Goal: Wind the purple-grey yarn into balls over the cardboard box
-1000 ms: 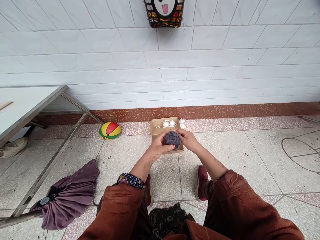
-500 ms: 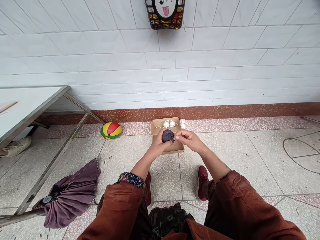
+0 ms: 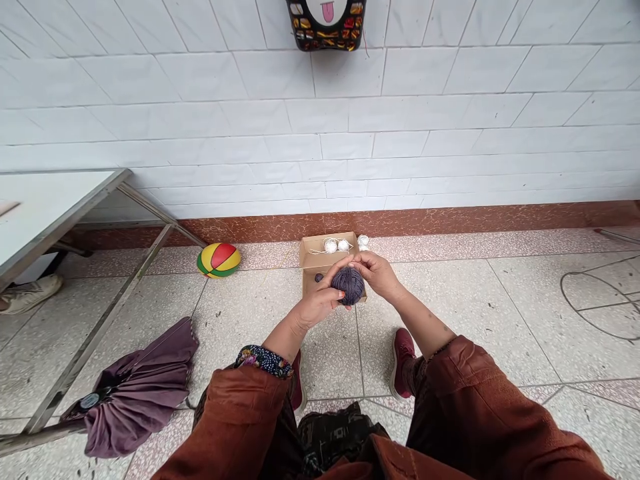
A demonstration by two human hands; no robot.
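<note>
My left hand (image 3: 320,300) is wrapped round a dark purple-grey ball of yarn (image 3: 349,285), the thumb lying across its near side. At the ball's upper right, the fingers of my right hand (image 3: 376,272) are pinched together against the yarn; the strand between them is too fine to make out clearly. Below the hands is an open cardboard box (image 3: 311,260) on the floor. White yarn balls (image 3: 331,246) with loose ends sit in its far part, and a small dark ball (image 3: 319,277) lies in the near part, left of the held one.
More white yarn balls (image 3: 363,241) sit beside the box, by the wall. A colourful ball (image 3: 219,260) and a folded purple umbrella-like cloth (image 3: 145,390) lie left, near a metal-framed table (image 3: 100,200). A wire ring frame (image 3: 600,307) stands right. A black basket (image 3: 327,40) hangs on the wall.
The yarn ball has turned and shifted slightly right and down. My right hand has moved from its right side to its upper edge. The small dark ball in the box has come into view.
</note>
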